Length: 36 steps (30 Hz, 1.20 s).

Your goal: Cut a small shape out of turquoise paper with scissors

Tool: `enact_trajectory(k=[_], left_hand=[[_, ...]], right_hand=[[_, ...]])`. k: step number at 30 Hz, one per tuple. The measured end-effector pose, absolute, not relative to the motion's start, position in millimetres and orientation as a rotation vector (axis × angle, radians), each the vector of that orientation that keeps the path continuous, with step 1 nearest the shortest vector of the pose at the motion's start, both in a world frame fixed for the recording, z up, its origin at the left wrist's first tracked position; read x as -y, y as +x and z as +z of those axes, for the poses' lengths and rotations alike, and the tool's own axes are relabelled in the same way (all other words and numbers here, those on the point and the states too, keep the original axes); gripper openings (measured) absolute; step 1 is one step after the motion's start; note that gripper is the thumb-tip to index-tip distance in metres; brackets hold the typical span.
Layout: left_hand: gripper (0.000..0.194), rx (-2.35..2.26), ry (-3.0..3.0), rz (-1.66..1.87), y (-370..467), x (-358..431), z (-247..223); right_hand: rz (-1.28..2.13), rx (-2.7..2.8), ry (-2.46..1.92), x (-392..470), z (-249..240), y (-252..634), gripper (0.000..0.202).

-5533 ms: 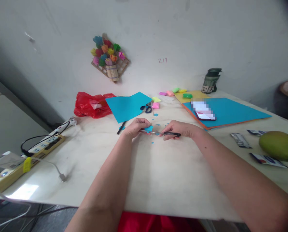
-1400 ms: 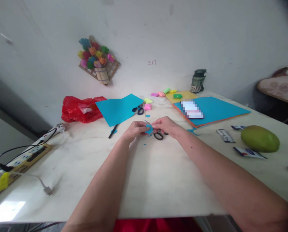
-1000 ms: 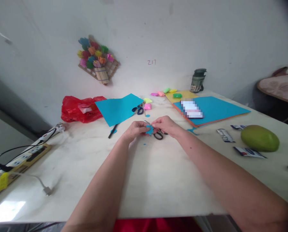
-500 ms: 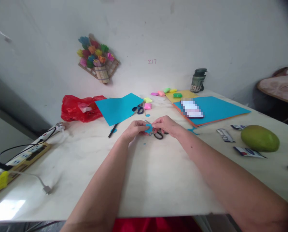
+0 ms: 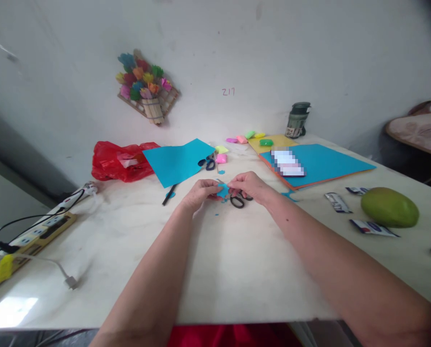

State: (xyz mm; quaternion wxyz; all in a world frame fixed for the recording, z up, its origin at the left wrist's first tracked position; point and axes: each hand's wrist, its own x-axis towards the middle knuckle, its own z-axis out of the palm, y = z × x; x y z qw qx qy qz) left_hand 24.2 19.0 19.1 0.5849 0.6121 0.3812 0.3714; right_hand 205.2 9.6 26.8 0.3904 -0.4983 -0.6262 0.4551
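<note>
Between my fingertips is a small blue paper cutout (image 5: 223, 190). My left hand (image 5: 202, 192) pinches it from the left side. Thumb and fingers of my right hand (image 5: 250, 186) are closed at its right edge. Under my right hand lies a pair of black-handled scissors (image 5: 237, 200) on the table, its blades partly hidden by the hands and paper. Tiny blue paper scraps (image 5: 217, 214) are on the table just below the cutout.
Left of my hands, a blue sheet (image 5: 179, 161) and a black pen (image 5: 169, 195) lie near a red plastic bag (image 5: 121, 161). To the right are a phone (image 5: 287, 163) on stacked coloured sheets (image 5: 331, 161), small packets (image 5: 337, 202) and a green mango (image 5: 389, 207). A power strip (image 5: 38, 236) is at far left.
The blue cutout has turned slightly between my fingers. My right hand has shifted a little; the scissors stay on the table.
</note>
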Motion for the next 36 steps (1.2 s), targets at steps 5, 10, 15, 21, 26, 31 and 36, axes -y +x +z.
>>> enact_trajectory(k=[5,10,15,21,26,31,36], left_hand=[[0.026,-0.891,1.395,1.038,19,-22,16],[0.031,-0.879,1.298,1.163,16,-26,14],[0.029,-0.851,1.17,1.239,15,-27,13],[0.025,-0.843,1.059,1.288,14,-27,16],[0.019,-0.8,0.935,1.32,13,-30,16],[0.012,-0.76,0.863,1.29,12,-30,16],[0.012,-0.777,0.87,1.231,11,-30,16]], right_hand=[[0.472,1.872,-1.67,-10,32,214,0.021],[-0.066,2.319,-1.901,-4,43,221,0.032],[-0.003,2.545,-1.951,8,49,212,0.03],[-0.164,2.481,-1.908,20,52,194,0.031],[-0.054,2.541,-2.0,20,49,186,0.03],[-0.044,2.494,-1.97,14,47,195,0.03],[0.078,2.364,-2.03,4,49,213,0.032]])
